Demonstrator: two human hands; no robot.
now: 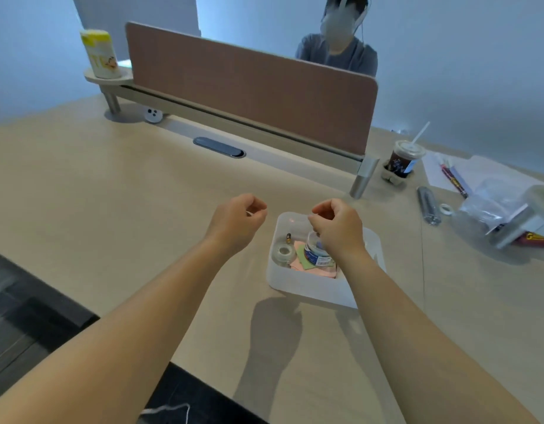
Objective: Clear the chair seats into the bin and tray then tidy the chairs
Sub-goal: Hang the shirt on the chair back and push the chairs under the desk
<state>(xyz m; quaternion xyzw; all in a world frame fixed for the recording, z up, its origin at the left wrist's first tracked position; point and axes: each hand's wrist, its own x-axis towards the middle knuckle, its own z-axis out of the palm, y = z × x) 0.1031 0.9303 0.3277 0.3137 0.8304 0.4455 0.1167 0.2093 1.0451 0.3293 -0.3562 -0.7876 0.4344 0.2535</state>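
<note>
A white plastic tray (pixel 298 283) sits on the light wooden desk (pixel 111 194). It holds a clear bottle with a blue label (pixel 315 250), a roll of clear tape (pixel 283 251), a small battery (pixel 288 238) and pink and green sticky notes (pixel 304 264). My right hand (pixel 338 228) hovers over the tray just above the bottle, fingers curled in, and hides the bottle's top. My left hand (pixel 237 218) hangs above the bare desk to the left of the tray, fingers also curled. I see nothing held in either hand.
A brown divider panel (pixel 249 87) runs across the desk, and a person sits behind it. An iced drink with a straw (pixel 404 160), papers, pens and clear bags (pixel 491 203) lie at the right. A yellow-white canister (pixel 99 53) stands on a shelf at far left. Dark floor shows at lower left.
</note>
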